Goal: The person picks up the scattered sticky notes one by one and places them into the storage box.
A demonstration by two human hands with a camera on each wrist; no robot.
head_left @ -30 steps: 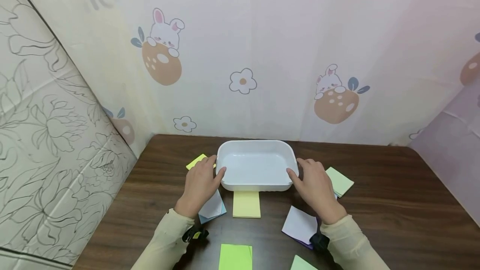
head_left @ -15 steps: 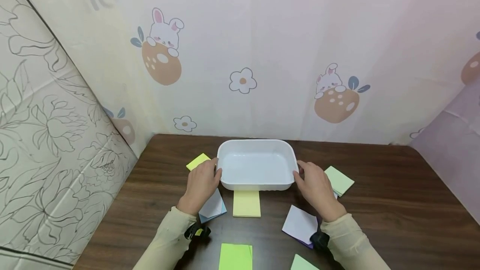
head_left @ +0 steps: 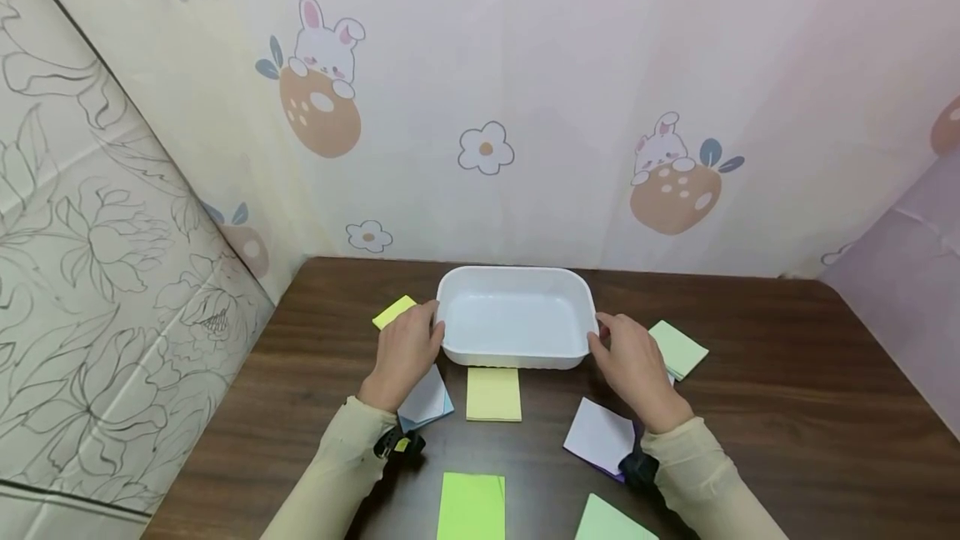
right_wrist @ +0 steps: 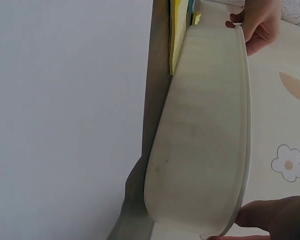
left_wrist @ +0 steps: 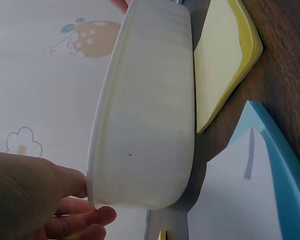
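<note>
The left hand and right hand pinch opposite ends of the white tub, near the back of the brown table. Positioning it seems underway; shifting it calls for even grip. Paper pads lie around; a rabbit-print curtain rises behind.

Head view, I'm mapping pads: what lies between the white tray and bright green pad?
The head view shows a pale yellow pad, then bare tabletop.

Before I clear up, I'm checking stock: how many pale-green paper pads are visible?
2: far pad beside the right hand, near pad at the head view's bottom edge. More may be hidden.
</note>
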